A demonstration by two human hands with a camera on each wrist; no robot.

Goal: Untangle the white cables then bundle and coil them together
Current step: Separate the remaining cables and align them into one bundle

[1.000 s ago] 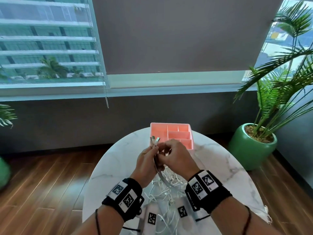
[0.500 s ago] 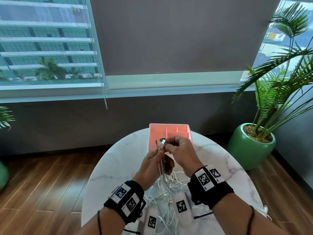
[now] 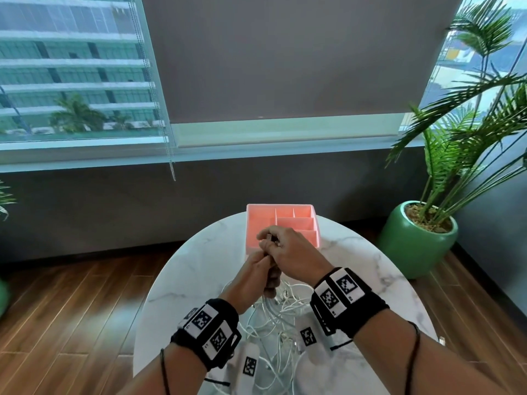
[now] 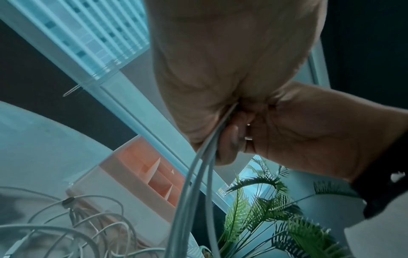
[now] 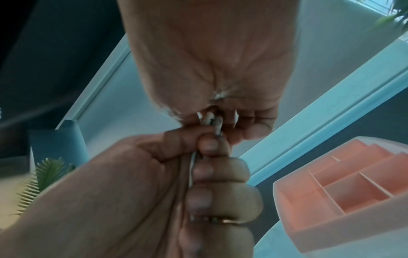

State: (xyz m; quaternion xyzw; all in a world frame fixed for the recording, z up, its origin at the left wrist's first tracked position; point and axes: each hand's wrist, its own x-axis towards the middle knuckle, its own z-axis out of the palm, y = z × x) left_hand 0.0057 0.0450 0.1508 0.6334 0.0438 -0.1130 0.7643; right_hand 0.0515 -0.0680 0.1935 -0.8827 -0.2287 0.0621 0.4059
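L hand (image 3: 251,276) grasps white cables (image 4: 194,183) in fist, R hand (image 3: 293,252) now covers plug ends (image 5: 213,122) vs 0.5 s ago, pinching them, tangle on table (image 3: 199,280).

Each bare forearm wears a black fabric wristband (image 3: 350,305) bearing white square-code tags, with a thin black cord bracelet (image 3: 412,354) behind it.
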